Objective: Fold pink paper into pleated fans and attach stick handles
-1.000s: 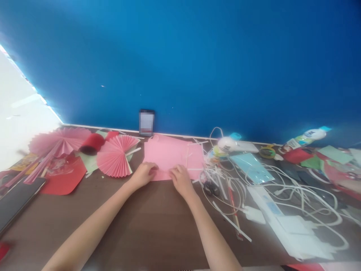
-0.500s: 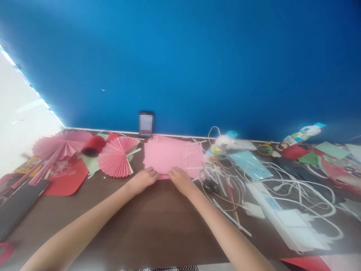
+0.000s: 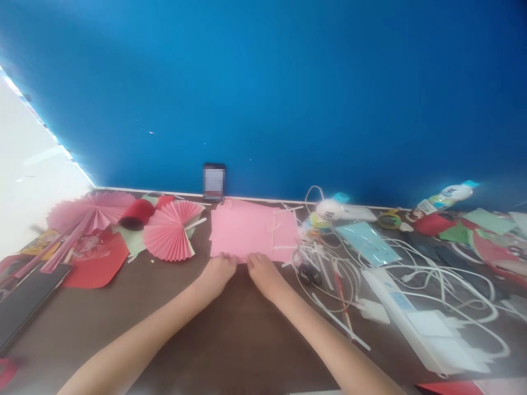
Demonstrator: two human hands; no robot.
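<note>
A pink paper sheet (image 3: 251,227) lies flat on the brown table (image 3: 197,329) in front of the blue wall. My left hand (image 3: 219,272) and my right hand (image 3: 263,271) sit side by side at its near edge, fingers curled and pinching that edge. The fingertips are partly hidden under the knuckles.
Two pink pleated paper fans (image 3: 169,230) (image 3: 88,208), a red roll (image 3: 135,213) and red paper (image 3: 96,262) lie at the left. A phone (image 3: 213,181) leans on the wall. White cables (image 3: 432,280), a power strip (image 3: 415,318), white paper strips (image 3: 329,312) and a bottle (image 3: 444,196) crowd the right.
Both hands slid toward each other along the near edge of the pink paper, and now almost touch at its middle.
</note>
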